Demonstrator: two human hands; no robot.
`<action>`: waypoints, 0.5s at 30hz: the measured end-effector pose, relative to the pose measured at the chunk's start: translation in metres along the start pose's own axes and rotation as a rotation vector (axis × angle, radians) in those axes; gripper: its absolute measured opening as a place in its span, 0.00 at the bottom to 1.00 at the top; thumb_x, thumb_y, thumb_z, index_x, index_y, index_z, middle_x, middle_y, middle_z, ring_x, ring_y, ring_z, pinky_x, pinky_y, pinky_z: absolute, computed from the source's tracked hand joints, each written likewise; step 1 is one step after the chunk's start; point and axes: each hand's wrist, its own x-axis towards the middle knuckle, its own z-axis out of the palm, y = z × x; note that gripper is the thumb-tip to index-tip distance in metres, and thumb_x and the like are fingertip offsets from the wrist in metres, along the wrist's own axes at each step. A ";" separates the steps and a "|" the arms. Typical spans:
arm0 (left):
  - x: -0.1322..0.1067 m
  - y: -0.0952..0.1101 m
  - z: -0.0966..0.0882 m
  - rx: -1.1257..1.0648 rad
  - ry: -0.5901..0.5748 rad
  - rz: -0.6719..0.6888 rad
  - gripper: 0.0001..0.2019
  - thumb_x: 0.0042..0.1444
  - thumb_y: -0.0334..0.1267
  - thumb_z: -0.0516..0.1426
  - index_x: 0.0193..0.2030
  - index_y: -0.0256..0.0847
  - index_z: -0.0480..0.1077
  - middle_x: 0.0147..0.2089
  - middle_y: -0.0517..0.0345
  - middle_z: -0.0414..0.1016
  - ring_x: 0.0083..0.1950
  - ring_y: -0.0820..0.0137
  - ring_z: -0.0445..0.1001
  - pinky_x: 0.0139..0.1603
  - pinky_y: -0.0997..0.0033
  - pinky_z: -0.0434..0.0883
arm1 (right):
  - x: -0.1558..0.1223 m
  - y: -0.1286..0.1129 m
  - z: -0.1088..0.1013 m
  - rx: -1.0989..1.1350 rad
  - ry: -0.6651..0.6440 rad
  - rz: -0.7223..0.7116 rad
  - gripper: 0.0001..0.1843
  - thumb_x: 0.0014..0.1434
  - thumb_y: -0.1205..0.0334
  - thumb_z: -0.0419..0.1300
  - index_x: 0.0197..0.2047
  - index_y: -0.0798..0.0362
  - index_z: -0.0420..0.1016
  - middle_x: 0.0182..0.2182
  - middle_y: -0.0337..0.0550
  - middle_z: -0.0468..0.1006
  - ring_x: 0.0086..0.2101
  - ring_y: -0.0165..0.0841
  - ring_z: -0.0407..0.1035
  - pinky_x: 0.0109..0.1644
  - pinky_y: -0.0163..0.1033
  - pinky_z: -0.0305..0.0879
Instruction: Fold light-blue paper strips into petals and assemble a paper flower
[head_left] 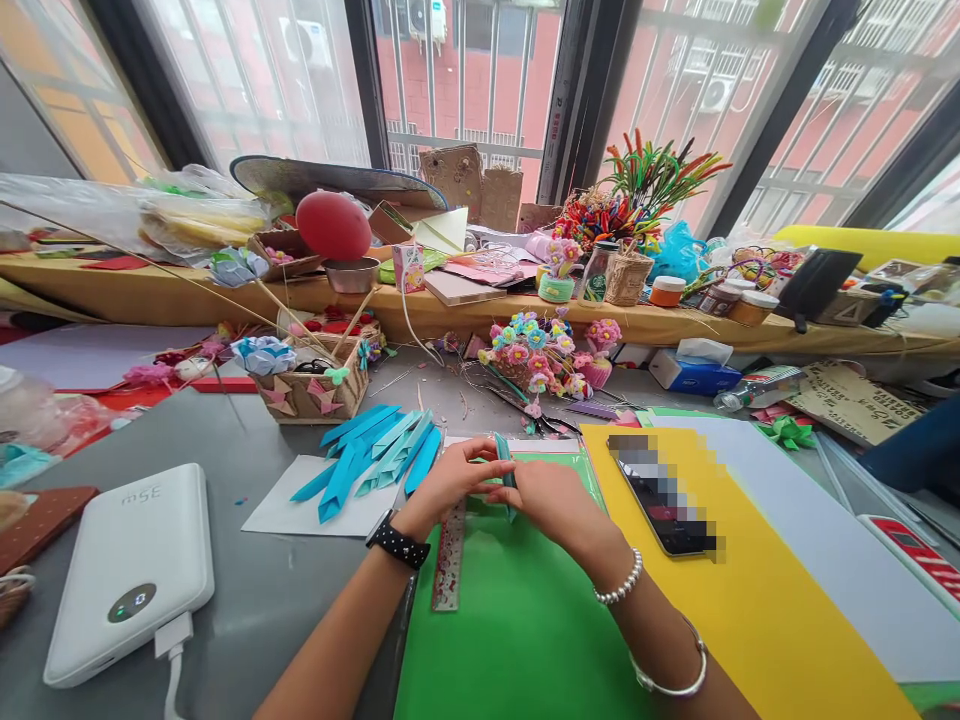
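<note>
My left hand [450,483] and my right hand [551,497] meet over a green sheet [517,620] at the middle of the grey table. Together they pinch a narrow folded strip of teal paper [504,460], which stands up between the fingertips. A pile of several folded blue paper pieces [375,455] lies just left of my left hand on a white sheet [300,510]. A ruler [450,560] lies under my left wrist along the green sheet's edge. A black watch band sits on my left wrist, and bead bracelets on my right.
A phone [664,500] lies on a yellow sheet [750,600] to the right. A white power bank [135,570] with its cable sits at the near left. A cardboard basket [311,390], paper flowers [540,355] and a tissue pack [694,370] crowd the back. A cluttered wooden ledge [487,310] runs below the windows.
</note>
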 end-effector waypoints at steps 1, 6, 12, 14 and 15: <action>-0.001 0.001 0.000 -0.003 -0.002 0.003 0.13 0.35 0.41 0.62 0.27 0.36 0.68 0.31 0.60 0.68 0.35 0.71 0.68 0.34 0.71 0.70 | -0.001 0.000 -0.002 0.006 0.014 -0.002 0.23 0.55 0.45 0.47 0.36 0.56 0.71 0.31 0.51 0.76 0.33 0.41 0.71 0.29 0.36 0.59; -0.001 0.006 -0.006 -0.075 0.001 0.034 0.13 0.40 0.41 0.61 0.32 0.36 0.70 0.35 0.57 0.70 0.38 0.70 0.69 0.40 0.68 0.69 | -0.001 0.011 -0.010 0.167 0.121 -0.034 0.19 0.57 0.49 0.46 0.33 0.55 0.69 0.29 0.45 0.76 0.30 0.35 0.69 0.28 0.34 0.55; 0.001 0.006 -0.009 -0.125 -0.001 0.052 0.13 0.41 0.40 0.61 0.34 0.38 0.70 0.36 0.57 0.71 0.42 0.69 0.68 0.44 0.68 0.68 | 0.003 0.020 -0.012 0.316 0.239 -0.099 0.12 0.57 0.60 0.50 0.25 0.55 0.69 0.26 0.41 0.74 0.28 0.30 0.65 0.29 0.32 0.53; 0.001 0.005 -0.008 -0.125 -0.010 0.051 0.13 0.41 0.40 0.60 0.35 0.38 0.71 0.37 0.57 0.71 0.43 0.67 0.68 0.45 0.67 0.67 | 0.004 0.018 -0.010 0.325 0.274 -0.088 0.12 0.56 0.61 0.52 0.24 0.55 0.69 0.25 0.41 0.73 0.27 0.30 0.65 0.29 0.32 0.53; 0.001 0.005 -0.007 -0.126 -0.010 0.052 0.13 0.42 0.40 0.60 0.35 0.38 0.71 0.37 0.56 0.72 0.44 0.67 0.68 0.45 0.67 0.67 | 0.004 0.016 -0.008 0.322 0.294 -0.081 0.11 0.55 0.62 0.52 0.24 0.55 0.69 0.25 0.41 0.73 0.27 0.30 0.64 0.29 0.32 0.52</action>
